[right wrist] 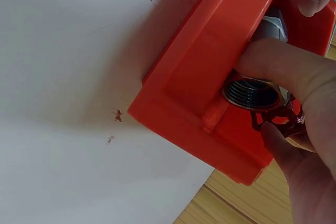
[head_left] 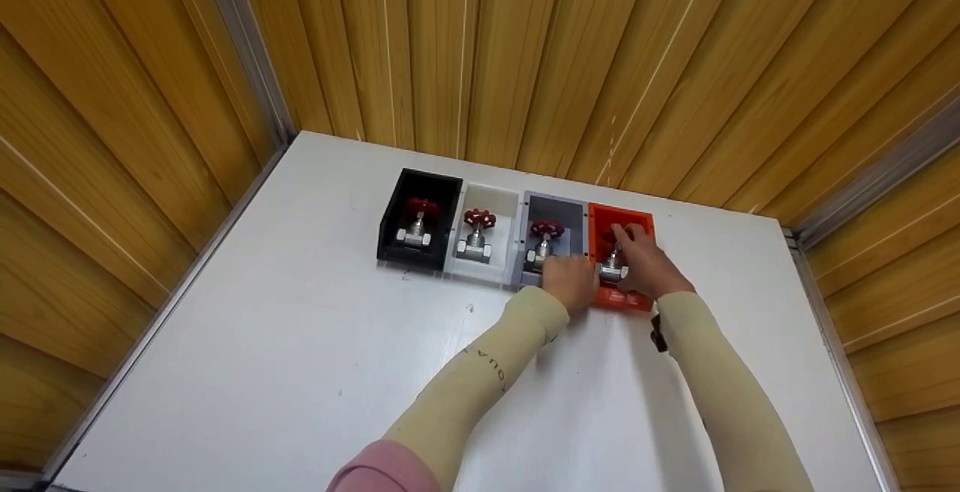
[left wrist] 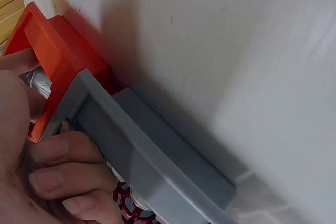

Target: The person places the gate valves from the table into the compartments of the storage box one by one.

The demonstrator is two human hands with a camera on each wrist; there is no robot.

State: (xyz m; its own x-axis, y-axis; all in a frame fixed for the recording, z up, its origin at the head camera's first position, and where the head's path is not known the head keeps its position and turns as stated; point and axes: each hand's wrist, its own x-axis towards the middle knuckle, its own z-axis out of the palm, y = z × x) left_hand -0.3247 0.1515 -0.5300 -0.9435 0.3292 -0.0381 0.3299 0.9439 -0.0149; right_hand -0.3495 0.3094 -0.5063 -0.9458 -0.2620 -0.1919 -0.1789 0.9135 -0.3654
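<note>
In the red bin (head_left: 621, 298) lies a silver valve (head_left: 611, 273) with a threaded opening and a red handwheel (right wrist: 278, 121). My right hand (head_left: 651, 261) grips it from the right, thumb over the metal body and fingers at the handwheel. From the left, my left hand (head_left: 570, 282) reaches over the bin's wall, and two fingers (left wrist: 21, 61) close about the valve's other end. Its remaining fingers curl beside the front of the grey bin (left wrist: 157, 161). Part of the valve is hidden behind my hands.
To the left, the grey bin, a white bin (head_left: 455, 265) and a black bin (head_left: 385, 241) stand in a row, each with a similar valve. Beneath them is a white table (head_left: 300, 342). Wood-patterned panels (head_left: 487, 64) rise behind and at both sides.
</note>
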